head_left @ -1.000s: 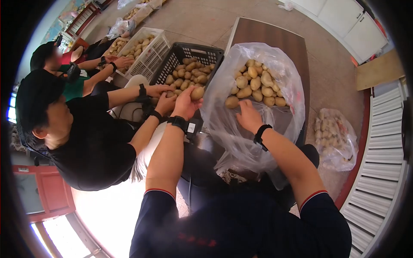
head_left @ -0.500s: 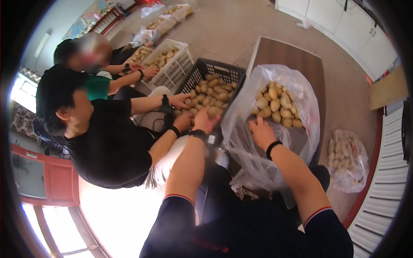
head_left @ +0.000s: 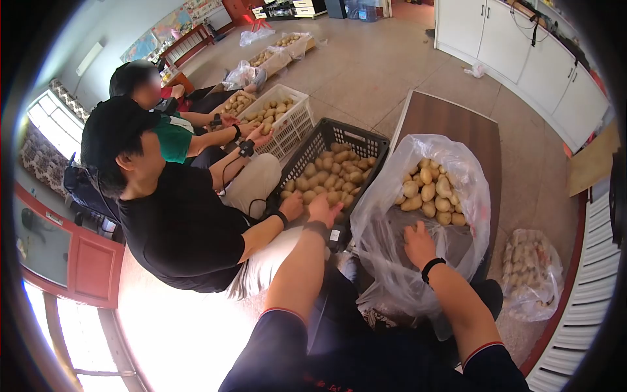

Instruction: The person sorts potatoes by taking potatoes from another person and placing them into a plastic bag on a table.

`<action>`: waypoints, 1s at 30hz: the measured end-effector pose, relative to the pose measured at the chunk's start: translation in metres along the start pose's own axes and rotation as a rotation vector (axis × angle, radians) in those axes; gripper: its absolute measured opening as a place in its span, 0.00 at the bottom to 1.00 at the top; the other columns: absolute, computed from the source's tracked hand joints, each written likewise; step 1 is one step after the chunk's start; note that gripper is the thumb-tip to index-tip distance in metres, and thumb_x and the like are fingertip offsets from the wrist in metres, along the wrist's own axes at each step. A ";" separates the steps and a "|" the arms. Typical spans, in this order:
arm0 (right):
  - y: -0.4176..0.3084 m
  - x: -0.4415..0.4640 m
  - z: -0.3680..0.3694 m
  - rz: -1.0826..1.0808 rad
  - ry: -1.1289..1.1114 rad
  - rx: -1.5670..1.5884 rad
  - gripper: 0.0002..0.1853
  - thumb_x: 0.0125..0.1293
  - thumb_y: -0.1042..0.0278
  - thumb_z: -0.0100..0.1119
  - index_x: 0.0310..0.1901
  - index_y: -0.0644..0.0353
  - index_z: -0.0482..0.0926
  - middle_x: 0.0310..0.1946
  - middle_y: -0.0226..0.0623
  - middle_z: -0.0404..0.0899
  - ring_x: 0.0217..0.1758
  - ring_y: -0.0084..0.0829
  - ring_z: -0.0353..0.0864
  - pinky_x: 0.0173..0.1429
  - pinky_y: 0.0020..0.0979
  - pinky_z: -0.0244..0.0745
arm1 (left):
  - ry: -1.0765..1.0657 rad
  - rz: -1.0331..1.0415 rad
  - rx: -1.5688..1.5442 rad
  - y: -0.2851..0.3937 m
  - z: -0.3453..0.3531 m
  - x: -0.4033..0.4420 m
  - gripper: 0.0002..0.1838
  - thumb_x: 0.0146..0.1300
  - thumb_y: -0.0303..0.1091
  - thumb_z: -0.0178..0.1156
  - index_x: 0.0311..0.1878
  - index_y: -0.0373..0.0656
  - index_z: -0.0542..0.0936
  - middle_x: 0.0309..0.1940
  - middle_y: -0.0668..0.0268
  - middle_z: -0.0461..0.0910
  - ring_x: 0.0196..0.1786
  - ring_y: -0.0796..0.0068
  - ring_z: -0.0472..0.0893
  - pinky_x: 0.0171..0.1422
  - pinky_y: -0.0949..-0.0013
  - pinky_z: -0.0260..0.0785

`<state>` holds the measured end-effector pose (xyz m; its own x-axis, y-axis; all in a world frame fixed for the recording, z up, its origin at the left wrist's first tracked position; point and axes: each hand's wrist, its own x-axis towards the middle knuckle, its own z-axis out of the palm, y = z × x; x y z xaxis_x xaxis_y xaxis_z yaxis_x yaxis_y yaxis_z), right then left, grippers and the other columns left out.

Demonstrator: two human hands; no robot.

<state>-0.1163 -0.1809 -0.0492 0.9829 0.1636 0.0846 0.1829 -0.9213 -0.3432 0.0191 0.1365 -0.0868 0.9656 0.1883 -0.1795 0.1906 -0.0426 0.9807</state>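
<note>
My left hand (head_left: 322, 210) reaches over the near edge of the black crate (head_left: 385, 145), at the potatoes (head_left: 333, 171) inside; its fingers are partly spread, and nothing shows between them. My right hand (head_left: 418, 245) rests at the mouth of a clear plastic bag (head_left: 467, 163), fingers apart and bent, holding nothing visible. Deeper in the bag, just above this hand, lies a pile of potatoes (head_left: 436, 189). The bag sits on a brown board-like table (head_left: 450, 117).
A co-worker in black (head_left: 176, 228) sits at the left, one hand at the black crate. Beyond is another person in green (head_left: 173, 138) beside a white crate (head_left: 297, 121). A filled plastic bag (head_left: 532, 274) lies on the floor at the right.
My left hand held a potato a second ago and has let it go over the black crate. My right hand has stayed at the bag. The view has shifted, showing more room beyond.
</note>
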 end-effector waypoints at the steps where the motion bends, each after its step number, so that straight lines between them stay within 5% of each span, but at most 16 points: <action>1: 0.002 -0.003 0.000 0.016 -0.025 -0.003 0.21 0.54 0.75 0.61 0.52 0.55 0.73 0.56 0.50 0.65 0.46 0.53 0.77 0.50 0.46 0.77 | 0.014 -0.168 -0.282 0.008 0.003 -0.003 0.19 0.69 0.33 0.55 0.60 0.36 0.69 0.53 0.53 0.73 0.46 0.48 0.81 0.44 0.53 0.81; 2: 0.002 -0.006 0.000 0.034 -0.051 -0.005 0.24 0.53 0.75 0.63 0.54 0.54 0.72 0.57 0.50 0.64 0.48 0.54 0.77 0.52 0.47 0.76 | 0.076 -0.332 -0.565 0.016 0.007 -0.006 0.21 0.69 0.33 0.56 0.61 0.34 0.68 0.54 0.52 0.73 0.44 0.46 0.82 0.43 0.53 0.82; 5: 0.005 -0.014 0.006 0.059 -0.036 -0.052 0.22 0.53 0.77 0.59 0.51 0.53 0.73 0.59 0.51 0.65 0.47 0.54 0.78 0.51 0.47 0.77 | 0.163 -0.406 -0.627 0.007 0.001 0.001 0.22 0.69 0.33 0.56 0.61 0.32 0.66 0.54 0.51 0.72 0.46 0.46 0.82 0.40 0.54 0.82; 7: 0.004 -0.019 0.003 0.084 -0.063 -0.012 0.22 0.53 0.77 0.59 0.52 0.54 0.72 0.59 0.52 0.65 0.48 0.54 0.77 0.51 0.47 0.77 | -0.208 0.125 0.787 -0.016 -0.017 0.008 0.16 0.67 0.35 0.57 0.55 0.40 0.74 0.53 0.54 0.73 0.50 0.50 0.80 0.49 0.51 0.79; 11: 0.006 -0.029 0.003 0.073 -0.097 0.047 0.22 0.53 0.77 0.59 0.52 0.53 0.71 0.59 0.53 0.65 0.49 0.55 0.77 0.51 0.48 0.77 | -0.040 0.269 0.751 -0.076 -0.016 0.041 0.20 0.63 0.35 0.62 0.56 0.38 0.73 0.51 0.53 0.75 0.49 0.52 0.81 0.49 0.51 0.79; 12: 0.007 -0.029 0.003 0.078 -0.095 0.045 0.22 0.53 0.77 0.59 0.52 0.53 0.71 0.59 0.53 0.65 0.49 0.55 0.77 0.51 0.48 0.77 | 0.013 0.001 0.076 -0.039 -0.006 0.018 0.19 0.64 0.36 0.61 0.55 0.38 0.72 0.49 0.54 0.75 0.48 0.52 0.81 0.47 0.51 0.79; 14: 0.006 -0.032 0.002 0.087 -0.123 0.075 0.23 0.53 0.75 0.59 0.53 0.53 0.72 0.58 0.53 0.66 0.49 0.56 0.77 0.53 0.48 0.76 | 0.062 -0.272 -0.601 0.004 0.005 -0.003 0.19 0.65 0.36 0.60 0.55 0.37 0.72 0.47 0.54 0.75 0.46 0.52 0.81 0.45 0.51 0.79; 21: 0.013 -0.042 0.011 0.178 -0.165 0.265 0.29 0.49 0.71 0.64 0.56 0.53 0.72 0.55 0.52 0.69 0.51 0.55 0.76 0.55 0.49 0.74 | 0.018 -0.442 -0.422 0.036 0.023 -0.019 0.16 0.70 0.39 0.52 0.54 0.39 0.71 0.45 0.58 0.74 0.40 0.56 0.80 0.40 0.55 0.79; 24: 0.027 -0.035 0.034 0.129 0.045 0.346 0.28 0.51 0.69 0.65 0.57 0.56 0.71 0.50 0.48 0.74 0.45 0.48 0.79 0.50 0.44 0.76 | -0.068 -0.412 -0.312 0.058 0.032 -0.036 0.17 0.69 0.41 0.53 0.55 0.40 0.71 0.45 0.60 0.75 0.37 0.59 0.80 0.38 0.58 0.77; 27: 0.016 -0.017 0.009 0.645 -0.248 1.181 0.26 0.59 0.70 0.61 0.60 0.56 0.69 0.38 0.33 0.76 0.31 0.26 0.76 0.33 0.30 0.71 | -0.229 -0.389 -0.212 0.081 0.042 -0.055 0.18 0.69 0.43 0.54 0.54 0.41 0.72 0.45 0.61 0.76 0.36 0.64 0.80 0.35 0.64 0.74; 30: 0.005 -0.007 -0.008 0.666 -0.240 1.545 0.27 0.58 0.75 0.59 0.60 0.55 0.67 0.42 0.32 0.74 0.31 0.24 0.75 0.33 0.27 0.69 | -0.411 -0.356 -0.093 0.089 0.049 -0.068 0.20 0.69 0.45 0.55 0.55 0.41 0.73 0.46 0.61 0.78 0.35 0.66 0.80 0.33 0.67 0.71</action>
<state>-0.1222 -0.1890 -0.0442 0.8469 0.0983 -0.5227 -0.5255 0.3058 -0.7939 -0.0207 0.0717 0.0089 0.8374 -0.2239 -0.4986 0.5198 0.0441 0.8532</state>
